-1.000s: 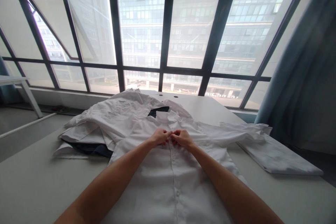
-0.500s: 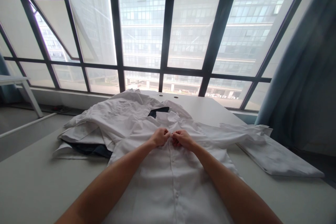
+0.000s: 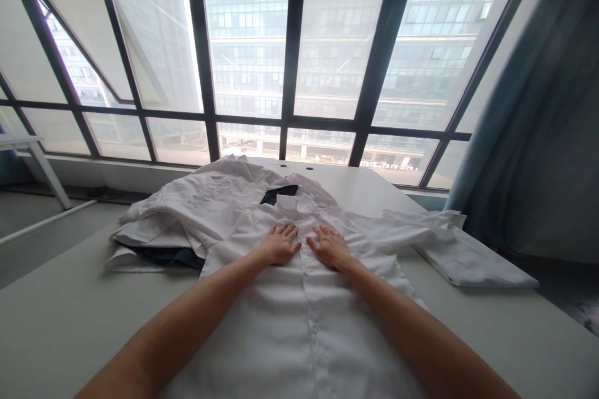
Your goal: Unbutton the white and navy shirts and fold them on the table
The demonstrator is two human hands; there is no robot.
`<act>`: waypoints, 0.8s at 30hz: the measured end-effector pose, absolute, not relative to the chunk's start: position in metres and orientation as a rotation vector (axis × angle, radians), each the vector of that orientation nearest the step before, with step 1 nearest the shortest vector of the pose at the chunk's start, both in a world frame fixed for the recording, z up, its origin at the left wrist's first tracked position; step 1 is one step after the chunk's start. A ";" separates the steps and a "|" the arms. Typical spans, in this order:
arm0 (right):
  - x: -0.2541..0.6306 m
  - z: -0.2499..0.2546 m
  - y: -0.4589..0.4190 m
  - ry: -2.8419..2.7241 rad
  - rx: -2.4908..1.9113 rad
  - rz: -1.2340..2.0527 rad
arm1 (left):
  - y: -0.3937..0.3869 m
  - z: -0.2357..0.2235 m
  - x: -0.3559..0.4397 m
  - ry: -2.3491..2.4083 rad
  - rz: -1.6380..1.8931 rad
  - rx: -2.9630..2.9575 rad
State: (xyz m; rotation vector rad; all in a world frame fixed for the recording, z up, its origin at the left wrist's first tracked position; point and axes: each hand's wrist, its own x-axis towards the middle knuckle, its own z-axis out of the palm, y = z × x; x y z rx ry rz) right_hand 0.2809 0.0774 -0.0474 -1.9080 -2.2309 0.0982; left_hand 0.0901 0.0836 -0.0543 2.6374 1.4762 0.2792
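Observation:
A white button-up shirt (image 3: 281,318) lies front up on the table, its collar towards the window and its button placket running down the middle. My left hand (image 3: 281,243) rests flat on the upper front, just left of the placket, fingers stretched out. On the other side of the placket, my right hand (image 3: 329,245) also lies flat with its fingers spread. Neither hand holds anything. One sleeve (image 3: 412,227) of the shirt reaches out to the right.
A heap of white garments (image 3: 187,199) with dark cloth (image 3: 163,255) under it sits at the left. Folded white cloth (image 3: 477,265) lies at the right on the white table (image 3: 60,318). Large windows stand behind, with a blue-grey curtain (image 3: 510,118) at the right.
Both hands were pinching the shirt at its placket. They have let go, and now lie flat on the fabric either side of it. The view has shifted slightly.

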 end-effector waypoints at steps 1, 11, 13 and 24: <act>0.282 -0.046 0.072 -2.262 -1.923 0.094 | 0.078 -0.053 0.088 1.445 0.232 2.650; 0.288 -0.002 0.095 -2.160 -1.905 -0.009 | 0.099 -0.012 0.082 1.562 0.521 2.423; 0.287 -0.003 0.118 -2.121 -1.845 -0.016 | 0.119 -0.005 0.084 1.707 0.609 2.329; 0.263 -0.017 0.193 -2.403 -1.529 0.013 | 0.156 -0.001 0.096 1.902 0.687 2.288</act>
